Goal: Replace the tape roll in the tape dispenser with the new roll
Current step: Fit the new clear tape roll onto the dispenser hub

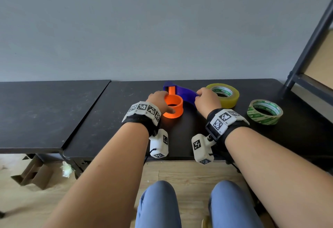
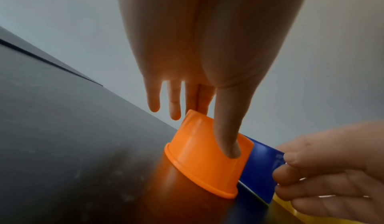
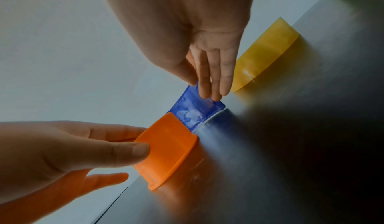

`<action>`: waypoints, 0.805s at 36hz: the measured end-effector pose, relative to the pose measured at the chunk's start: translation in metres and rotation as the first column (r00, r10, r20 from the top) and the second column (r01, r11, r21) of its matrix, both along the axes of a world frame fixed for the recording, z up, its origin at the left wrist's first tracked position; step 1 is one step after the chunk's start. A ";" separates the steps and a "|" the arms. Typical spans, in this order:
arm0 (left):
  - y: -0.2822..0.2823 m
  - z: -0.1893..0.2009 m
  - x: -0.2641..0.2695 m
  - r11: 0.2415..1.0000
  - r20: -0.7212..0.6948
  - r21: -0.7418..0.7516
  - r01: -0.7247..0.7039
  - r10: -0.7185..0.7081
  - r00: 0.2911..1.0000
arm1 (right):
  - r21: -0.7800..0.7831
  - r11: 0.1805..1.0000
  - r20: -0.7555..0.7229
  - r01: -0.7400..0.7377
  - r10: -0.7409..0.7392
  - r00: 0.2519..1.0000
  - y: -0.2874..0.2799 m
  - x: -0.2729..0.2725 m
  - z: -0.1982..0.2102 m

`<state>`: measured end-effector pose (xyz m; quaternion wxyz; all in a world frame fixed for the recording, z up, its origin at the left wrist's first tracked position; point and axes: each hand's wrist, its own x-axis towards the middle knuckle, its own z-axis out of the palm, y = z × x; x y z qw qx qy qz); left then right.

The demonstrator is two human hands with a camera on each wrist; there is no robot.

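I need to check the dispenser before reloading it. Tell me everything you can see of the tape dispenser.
The tape dispenser lies on its side on the black table, no roll on it. It looks like plastic: a bare orange hub, open end up, and a curved blue handle. The left hand grips the hub, thumb on its outer wall; the right hand pinches the handle end. The full yellowish roll lies just beyond.

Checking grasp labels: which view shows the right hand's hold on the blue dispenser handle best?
Right wrist: the right hand pinches the blue handle, thumb and fingertips both visible. In the head view the right hand covers the contact from above. Left wrist catches only curled fingers at the handle's edge.
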<state>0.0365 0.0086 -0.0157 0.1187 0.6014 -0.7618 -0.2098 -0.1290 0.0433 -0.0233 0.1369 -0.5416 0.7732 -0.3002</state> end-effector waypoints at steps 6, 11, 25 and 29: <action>0.001 0.002 -0.001 1.000 0.040 -0.017 -0.014 0.015 0.999 | 0.021 1.000 0.004 -0.022 0.022 1.000 0.002 0.003 0.002; 0.006 0.010 -0.008 1.000 0.034 -0.020 -0.018 0.018 0.999 | 0.015 0.999 0.025 -0.036 0.035 0.999 0.006 -0.004 0.006; 0.013 0.022 -0.066 0.984 -0.011 -0.178 0.015 -0.017 1.000 | 0.187 0.980 -0.173 0.063 -0.031 0.984 0.013 -0.066 0.008; 0.012 0.021 -0.074 0.987 0.013 -0.162 0.016 -0.014 1.000 | 0.293 0.954 -0.208 0.069 -0.007 0.978 0.008 -0.069 0.001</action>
